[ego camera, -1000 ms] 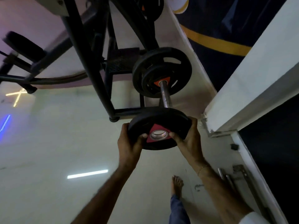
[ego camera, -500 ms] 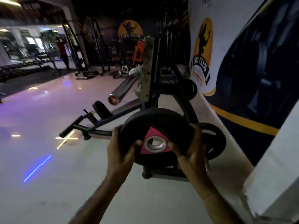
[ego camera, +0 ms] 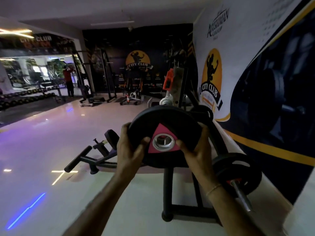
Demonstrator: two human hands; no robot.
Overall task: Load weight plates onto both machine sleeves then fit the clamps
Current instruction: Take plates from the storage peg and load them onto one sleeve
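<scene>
- Two hands, left hand [ego camera: 131,147] and right hand [ego camera: 196,150], clasped the round black rubber-coated weight plate with pink triangular hub [ego camera: 163,133] at opposite rims, thumbs beside the bore.
- Plate was carried at chest level above the black steel machine frame [ego camera: 167,193]; judged heavy and rigid, so a two-sided rim grip suited it.

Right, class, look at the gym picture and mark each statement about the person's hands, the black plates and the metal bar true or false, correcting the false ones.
1. Both hands grip the round black weight plate with the pink triangle, left hand and right hand on opposite edges. True.
2. The held plate's steel-ringed centre hole is threaded onto a sleeve. False: the hole is open and the plate is in the air.
3. Black plates already sit on the silver metal sleeve at lower right. True.
4. The right wrist is bare. False: it wears a thin gold-coloured bracelet.
5. The floor is dark carpet. False: the pale glossy floor reflects lights.
</scene>
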